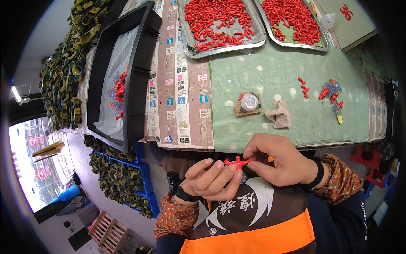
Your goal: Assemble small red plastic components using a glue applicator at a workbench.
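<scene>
Just beyond my apron, my left hand point(212, 180) holds a small red plastic figure point(238, 163) between thumb and fingers. My right hand point(282, 160) pinches the figure's outstretched arm at its right end. A bit of clear blue plastic shows under the left fingertips; what it belongs to is hidden. Nearest on the green table cover point(237, 139) lies a crumpled beige cloth point(279, 116). Left of it, a round metal-topped pot point(249, 102) sits on a small wooden block point(242, 113).
Two metal trays point(226, 51) point(296, 45) of red pieces stand at the back. Loose red pieces point(303, 87) and red-and-blue figures point(331, 89) lie to the right. A black bin point(141, 80) with red and blue figures stands left, near blue crates point(145, 175) of yellow-and-dark parts.
</scene>
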### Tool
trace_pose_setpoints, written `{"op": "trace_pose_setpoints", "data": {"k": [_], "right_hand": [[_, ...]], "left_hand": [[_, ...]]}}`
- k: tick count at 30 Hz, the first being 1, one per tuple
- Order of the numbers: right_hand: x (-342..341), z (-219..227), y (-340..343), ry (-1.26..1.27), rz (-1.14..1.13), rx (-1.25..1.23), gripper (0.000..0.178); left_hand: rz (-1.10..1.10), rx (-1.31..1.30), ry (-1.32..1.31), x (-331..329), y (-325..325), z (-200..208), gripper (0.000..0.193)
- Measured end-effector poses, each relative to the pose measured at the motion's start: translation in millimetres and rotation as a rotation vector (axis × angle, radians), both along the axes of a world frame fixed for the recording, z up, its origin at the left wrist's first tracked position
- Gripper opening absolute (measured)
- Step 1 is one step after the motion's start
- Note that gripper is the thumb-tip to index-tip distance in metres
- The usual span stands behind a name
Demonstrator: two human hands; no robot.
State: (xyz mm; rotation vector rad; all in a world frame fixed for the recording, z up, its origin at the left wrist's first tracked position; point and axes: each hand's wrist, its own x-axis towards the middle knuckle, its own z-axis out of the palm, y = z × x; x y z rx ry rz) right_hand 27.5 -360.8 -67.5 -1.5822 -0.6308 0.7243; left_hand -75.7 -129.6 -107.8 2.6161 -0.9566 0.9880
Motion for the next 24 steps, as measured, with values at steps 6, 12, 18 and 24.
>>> {"op": "trace_pose_setpoints", "data": {"k": [6,12,18,24], "right_hand": [[-1.3,-1.3,-1.1,-0.138,0.013,0.019,0.018],[2.2,-2.3,-1.8,-0.212,0.039,0.03,0.017],[4.7,0.7,-0.5,-0.221,0.048,0.04,0.016],[3.8,-0.6,-2.7,-0.21,0.071,0.035,0.015]], "left_hand": [[-0.027,0.021,-0.016,-2.1,1.0,0.5,0.024],[-0.04,0.015,-0.013,-0.9,0.2,-4.1,0.024],[-0.048,-0.008,0.004,0.0,0.4,-3.0,0.024],[-0.067,-0.013,0.006,-1.0,-0.5,-3.3,0.024]]}}
